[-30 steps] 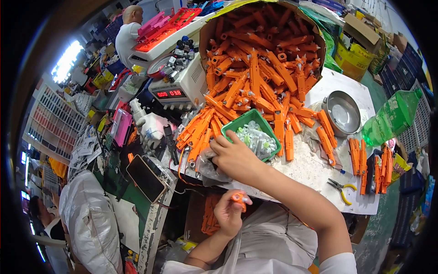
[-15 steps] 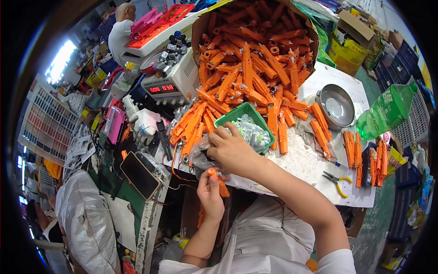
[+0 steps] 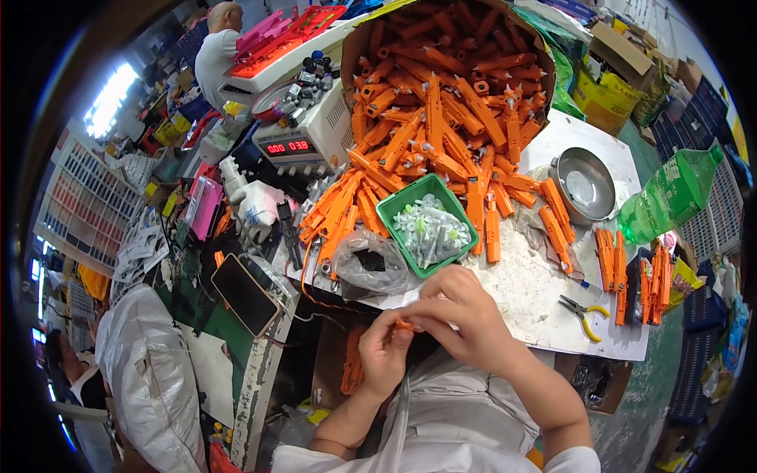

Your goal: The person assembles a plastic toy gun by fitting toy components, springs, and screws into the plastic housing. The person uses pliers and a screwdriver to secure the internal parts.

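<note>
In the head view, the left hand (image 3: 384,352) pinches a mostly hidden orange plastic piece (image 3: 406,325) above the lap (image 3: 453,406); the right hand (image 3: 467,317) curls beside it, grip unclear. The counter (image 3: 524,307) bears a crumpled translucent bag (image 3: 386,273) and rectangular green tray (image 3: 449,263).

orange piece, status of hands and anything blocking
Left hand: grip closed on orange piece. Right hand: right up against it. Both hands hide most of it.

"What's lying on the white-topped workbench (image 3: 516,293)?"
"A green plastic bin (image 3: 453,258), a translucent plastic bag (image 3: 380,277) beside it, and loose orange plastic casings (image 3: 557,240)."
"And toward the right?"
"A round metal bowl (image 3: 585,188), with yellow-handled pliers (image 3: 583,314) nearer the front."
</note>
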Demonstrator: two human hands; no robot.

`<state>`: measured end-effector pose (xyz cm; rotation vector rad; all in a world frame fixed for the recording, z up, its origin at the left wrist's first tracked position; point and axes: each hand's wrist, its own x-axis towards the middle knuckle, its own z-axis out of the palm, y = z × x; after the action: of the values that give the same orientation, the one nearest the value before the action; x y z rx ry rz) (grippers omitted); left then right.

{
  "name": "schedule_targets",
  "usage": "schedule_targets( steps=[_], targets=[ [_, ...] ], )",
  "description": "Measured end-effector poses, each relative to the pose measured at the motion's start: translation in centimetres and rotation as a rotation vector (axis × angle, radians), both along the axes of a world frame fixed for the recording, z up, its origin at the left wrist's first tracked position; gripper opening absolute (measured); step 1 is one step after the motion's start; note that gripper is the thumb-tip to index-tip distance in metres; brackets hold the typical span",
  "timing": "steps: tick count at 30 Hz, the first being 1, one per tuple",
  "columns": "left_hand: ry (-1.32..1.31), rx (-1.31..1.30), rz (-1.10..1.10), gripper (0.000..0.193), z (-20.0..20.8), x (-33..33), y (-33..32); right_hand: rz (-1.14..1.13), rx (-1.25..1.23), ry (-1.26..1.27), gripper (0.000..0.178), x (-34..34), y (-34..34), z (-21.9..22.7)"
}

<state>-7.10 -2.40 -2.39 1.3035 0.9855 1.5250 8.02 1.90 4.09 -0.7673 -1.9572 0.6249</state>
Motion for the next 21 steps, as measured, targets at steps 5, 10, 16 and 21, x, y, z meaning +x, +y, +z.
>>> schedule_targets(
  steps=[5, 10, 16, 21],
  targets=[
    [0.261, 0.049, -0.101, 0.03, 1.1, 1.0, -0.3, -0.229, 0.207, -0.106, 0.02, 2.4, -3.0, -0.4],
    [0.569, 0.297, -0.163, 0.026, 2.5, 2.8, 0.0, -0.27, 0.153, -0.129, 0.023, 5.4, -5.2, -0.5],
    [0.581, 0.389, -0.182, 0.026, 3.3, 5.4, -0.4, -0.373, 0.205, -0.152, 0.025, 7.2, -7.8, -0.8],
    [0.584, 0.423, -0.17, 0.028, 3.3, 7.0, -0.7, -0.484, 0.198, -0.129, 0.034, 7.5, -9.7, -1.4]
  ],
)
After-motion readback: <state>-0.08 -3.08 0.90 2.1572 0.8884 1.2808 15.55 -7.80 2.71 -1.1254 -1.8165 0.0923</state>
